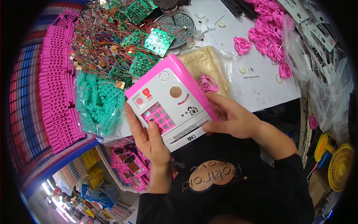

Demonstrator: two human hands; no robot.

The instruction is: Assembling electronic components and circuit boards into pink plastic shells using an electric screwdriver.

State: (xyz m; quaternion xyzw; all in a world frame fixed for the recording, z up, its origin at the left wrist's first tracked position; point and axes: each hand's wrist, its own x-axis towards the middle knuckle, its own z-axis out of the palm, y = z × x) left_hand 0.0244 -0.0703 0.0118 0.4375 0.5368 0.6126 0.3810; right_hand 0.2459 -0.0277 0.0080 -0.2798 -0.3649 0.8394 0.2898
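Note:
Between both hands I hold a pink and white toy cash machine housing [167, 80], tilted, its white front panel up. The panel has a pink keypad grid, a round hole, a curved slot and a long slot near its lower edge. My left hand [149, 140] grips the left side, its thumb lying on the front by the keypad. My right hand [231, 117] holds the right lower corner, thumb on the front edge and fingers around the pink side. Beyond the housing, a pink ring-shaped part [207, 83] lies on a yellowish cloth pad [201, 63].
A screw dish [182, 28] sits under a driver bit [171, 16]. Wired green circuit boards [140, 63] and teal keypads [99, 106] are heaped left, beside stacked pink frames [57, 89]. Pink rings [268, 31] and grey-white panels [322, 37] lie right. A yellow fan [341, 168] stands low right.

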